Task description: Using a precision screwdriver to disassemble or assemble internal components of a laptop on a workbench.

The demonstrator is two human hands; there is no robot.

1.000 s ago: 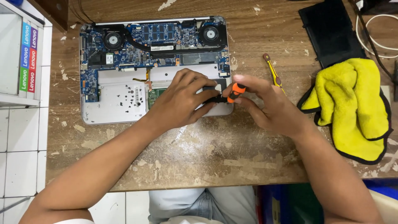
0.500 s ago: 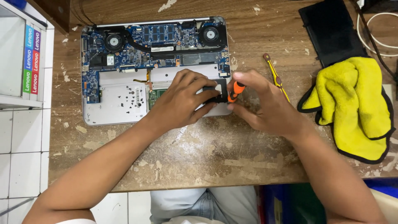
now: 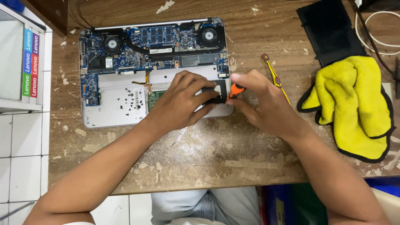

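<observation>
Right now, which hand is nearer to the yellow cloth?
The right hand. It is at the laptop's lower right corner, with bare table between it and the yellow cloth. The left hand rests on the laptop, farther away.

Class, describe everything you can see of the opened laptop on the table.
The laptop lies flat, bottom cover off, on the worn wooden table. Its silver shell holds a blue circuit board with two round black fans joined by dark pipes. Small loose screws lie on the bare silver panel at lower left. The left hand rests on its lower right corner; the right hand holds an orange-handled screwdriver there.
</observation>
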